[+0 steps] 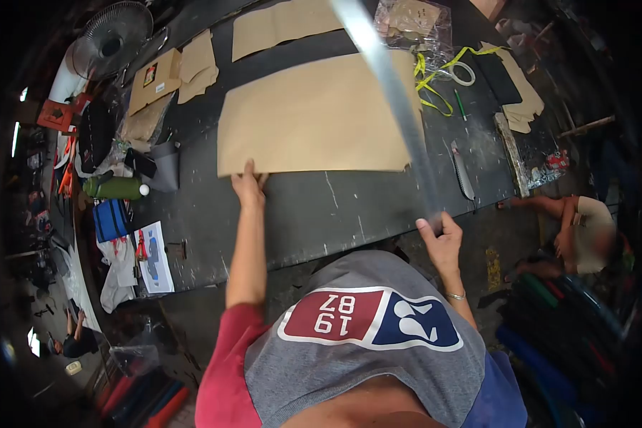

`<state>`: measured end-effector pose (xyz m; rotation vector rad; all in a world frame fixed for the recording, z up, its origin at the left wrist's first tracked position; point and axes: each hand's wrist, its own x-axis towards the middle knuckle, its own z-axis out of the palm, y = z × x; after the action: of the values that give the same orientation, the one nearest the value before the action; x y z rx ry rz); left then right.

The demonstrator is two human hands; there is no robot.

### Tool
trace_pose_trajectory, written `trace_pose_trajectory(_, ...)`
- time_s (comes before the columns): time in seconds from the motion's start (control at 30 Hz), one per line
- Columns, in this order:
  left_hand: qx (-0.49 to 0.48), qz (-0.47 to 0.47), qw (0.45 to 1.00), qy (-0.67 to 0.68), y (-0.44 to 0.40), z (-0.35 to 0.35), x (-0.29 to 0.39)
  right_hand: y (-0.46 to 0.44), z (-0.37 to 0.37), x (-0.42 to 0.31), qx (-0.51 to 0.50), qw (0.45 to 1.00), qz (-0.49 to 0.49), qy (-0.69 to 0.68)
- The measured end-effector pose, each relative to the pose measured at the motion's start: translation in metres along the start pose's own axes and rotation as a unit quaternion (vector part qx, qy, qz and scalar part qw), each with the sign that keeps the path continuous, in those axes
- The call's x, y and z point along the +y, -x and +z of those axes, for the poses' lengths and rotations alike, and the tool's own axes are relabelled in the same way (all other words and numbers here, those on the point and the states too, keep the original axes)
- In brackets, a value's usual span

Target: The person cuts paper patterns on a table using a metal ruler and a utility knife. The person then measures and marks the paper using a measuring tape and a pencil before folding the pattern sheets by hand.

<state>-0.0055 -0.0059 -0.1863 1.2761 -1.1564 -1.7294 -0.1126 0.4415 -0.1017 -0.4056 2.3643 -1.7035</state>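
A large sheet of brown paper (314,118) lies on the dark table (299,214). My left hand (250,187) rests at the sheet's lower left corner, its fingers apart on the paper's edge. At the table's front edge, my right hand (442,239) is closed on the near end of a long metal ruler (399,103). The ruler is blurred and slants up and away across the right part of the sheet. A cutter knife (462,171) lies to the right of the ruler.
Yellow measuring tape (435,102), a tape roll (462,73) and a green pen (460,105) lie at the right. Cardboard (155,80), a green bottle (113,187) and a blue pouch (111,220) are at the left. Another person (585,232) sits beyond the right edge.
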Motion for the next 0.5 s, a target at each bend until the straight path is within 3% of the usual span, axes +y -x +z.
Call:
trace_pose_trajectory(0.07,0.065,0.006,0.998,-0.014,0.050,-0.015,-0.008,-0.003,0.014,0.002,-0.027,0.998,-0.019,0.052)
trace_pose_trajectory(0.17,0.081,-0.004,0.996,0.027,0.096,-0.041,-0.029,-0.014,0.047,-0.016,-0.061,0.994,-0.049,0.078)
trace_pose_trajectory(0.27,0.041,-0.089,0.995,0.003,0.131,-0.058,-0.044,-0.030,0.067,-0.010,-0.147,0.978,-0.036,0.141)
trace_pose_trajectory(0.4,0.036,-0.110,0.993,-0.032,0.145,-0.085,-0.055,-0.047,0.072,0.011,-0.243,0.920,-0.052,0.303)
trace_pose_trajectory(0.5,0.037,-0.125,0.991,0.002,0.151,-0.092,-0.055,-0.055,0.081,-0.003,-0.245,0.936,-0.001,0.253)
